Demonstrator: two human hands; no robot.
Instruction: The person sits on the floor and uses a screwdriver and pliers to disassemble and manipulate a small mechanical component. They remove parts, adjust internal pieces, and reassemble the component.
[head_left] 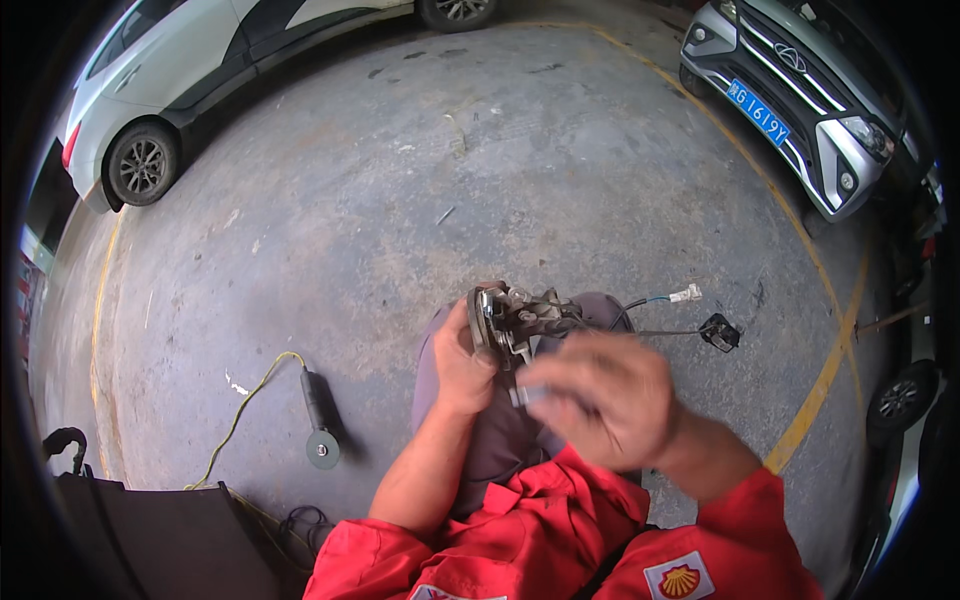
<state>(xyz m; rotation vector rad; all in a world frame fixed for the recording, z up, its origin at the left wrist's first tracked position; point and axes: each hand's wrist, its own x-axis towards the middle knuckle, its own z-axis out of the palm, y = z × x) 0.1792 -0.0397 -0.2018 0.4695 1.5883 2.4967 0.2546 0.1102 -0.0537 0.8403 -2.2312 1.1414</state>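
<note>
My left hand is closed around the left end of a metal mechanism held above my lap. The mechanism has a rounded plate, levers and a bracket; its exact kind I cannot make out. A wire with a white plug connector and a cable ending in a black block stick out from its right side. Just below the mechanism, my right hand is blurred by motion. Its fingers are closed, and a small light-grey piece shows at their tips.
On the floor to my left lies an angle grinder with a yellow cord. A dark box-like object stands at lower left. Parked around are a white car, a silver car and another vehicle at right.
</note>
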